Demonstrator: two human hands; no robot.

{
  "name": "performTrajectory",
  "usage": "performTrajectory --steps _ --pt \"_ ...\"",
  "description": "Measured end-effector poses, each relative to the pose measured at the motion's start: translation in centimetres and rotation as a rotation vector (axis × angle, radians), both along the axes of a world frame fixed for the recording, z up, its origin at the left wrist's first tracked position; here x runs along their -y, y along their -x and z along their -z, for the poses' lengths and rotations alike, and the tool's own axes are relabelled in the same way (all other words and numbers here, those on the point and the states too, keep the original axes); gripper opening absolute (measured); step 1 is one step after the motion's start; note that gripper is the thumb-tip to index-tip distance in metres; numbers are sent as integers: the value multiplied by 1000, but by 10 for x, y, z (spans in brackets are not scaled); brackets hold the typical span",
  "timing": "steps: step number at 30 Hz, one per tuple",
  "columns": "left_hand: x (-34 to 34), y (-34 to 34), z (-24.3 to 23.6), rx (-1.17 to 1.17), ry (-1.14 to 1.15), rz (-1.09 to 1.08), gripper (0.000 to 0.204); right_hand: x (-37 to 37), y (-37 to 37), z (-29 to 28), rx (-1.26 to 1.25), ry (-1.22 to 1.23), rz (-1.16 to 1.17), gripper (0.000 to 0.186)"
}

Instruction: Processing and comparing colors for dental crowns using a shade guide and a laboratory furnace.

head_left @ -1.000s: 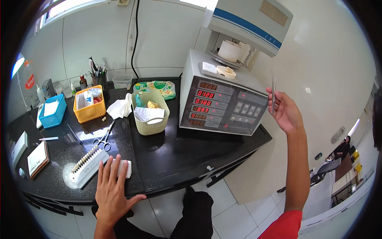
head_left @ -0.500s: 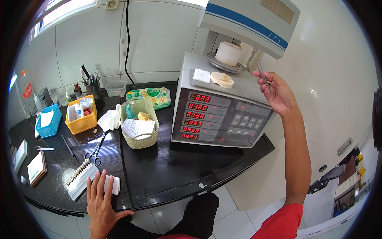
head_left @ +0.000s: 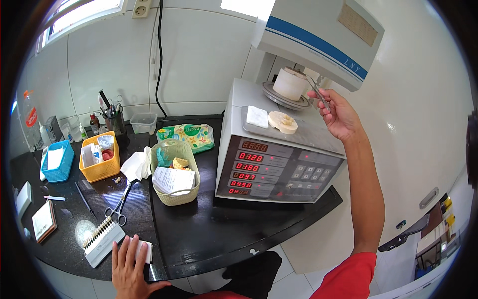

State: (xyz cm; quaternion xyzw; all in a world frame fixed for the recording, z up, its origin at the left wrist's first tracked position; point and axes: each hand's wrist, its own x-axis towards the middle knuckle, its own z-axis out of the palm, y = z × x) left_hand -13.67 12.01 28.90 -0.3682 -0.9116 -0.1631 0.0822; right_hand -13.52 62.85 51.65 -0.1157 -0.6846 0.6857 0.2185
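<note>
My right hand point(head_left: 339, 115) pinches metal tweezers point(head_left: 322, 99), their tips close to the top of a white cylinder point(head_left: 290, 85). I cannot tell whether they touch it. That cylinder stands on a round metal platform point(head_left: 269, 93) beneath the raised head of a dental furnace point(head_left: 231, 164). On the furnace's top ledge lie a white square pad point(head_left: 257, 116) and a cream round disc point(head_left: 277, 126) bearing small tooth-coloured pieces. At the counter's front edge, my left hand point(head_left: 130, 274) rests with fingers spread by a folded white tissue point(head_left: 146, 253), beside a tooth shade guide point(head_left: 105, 244).
Overhead is the furnace head point(head_left: 318, 37). On the black counter point(head_left: 199, 226) stand a green basket point(head_left: 174, 198), a yellow basket point(head_left: 101, 172) and a blue basket point(head_left: 59, 167). Scissor-handled forceps point(head_left: 119, 205) lie behind the shade guide. A patterned wipes pack point(head_left: 191, 137) sits behind the green basket.
My right hand has moved left with the tweezers, bringing their tips nearer the white cylinder. The view has shifted slightly, and my left hand stays at the counter edge.
</note>
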Motion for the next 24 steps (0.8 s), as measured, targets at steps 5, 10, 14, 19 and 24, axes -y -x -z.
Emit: performTrajectory --steps 5,10,14,19,24 --pt "9 11 28 -52 89 -13 112 4 23 -3 -34 36 100 25" --pt "1 7 2 46 -2 21 107 -2 30 -1 -11 9 92 24" --pt "8 9 22 -14 60 10 107 7 37 -7 -15 4 134 24" --pt "6 8 8 43 -30 48 108 5 40 -10 26 -6 138 24" --pt "8 6 9 27 -34 46 107 4 47 -12 13 29 171 22"
